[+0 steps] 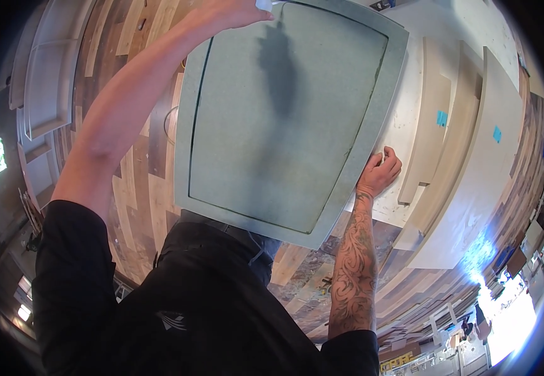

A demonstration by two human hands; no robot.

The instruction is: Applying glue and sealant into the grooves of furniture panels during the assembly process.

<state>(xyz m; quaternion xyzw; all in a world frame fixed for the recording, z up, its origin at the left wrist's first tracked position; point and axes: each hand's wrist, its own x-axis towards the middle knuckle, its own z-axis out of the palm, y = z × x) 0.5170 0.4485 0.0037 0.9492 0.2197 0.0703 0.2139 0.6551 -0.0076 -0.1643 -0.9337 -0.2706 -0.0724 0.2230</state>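
Observation:
A grey-green framed panel (272, 138), like a cabinet door, fills the upper middle, close to my body. A thin dark groove runs around its inner field, and a dark shadow falls down its face. My left hand (237, 12) is at the panel's far edge, partly cut off by the top of the picture. Its fingers close around a small whitish thing (264, 4) too little shown to name. Beside the panel's right edge, my right hand (380, 172) has its fingers curled in; whatever they may hold is hidden.
To the right, several long pale boards (466, 169) stand side by side, two with blue tape (442, 118) on them. White open cabinet frames (49, 75) stand at the far left. Wood-plank flooring (140, 207) lies below. Bright light enters at the lower right.

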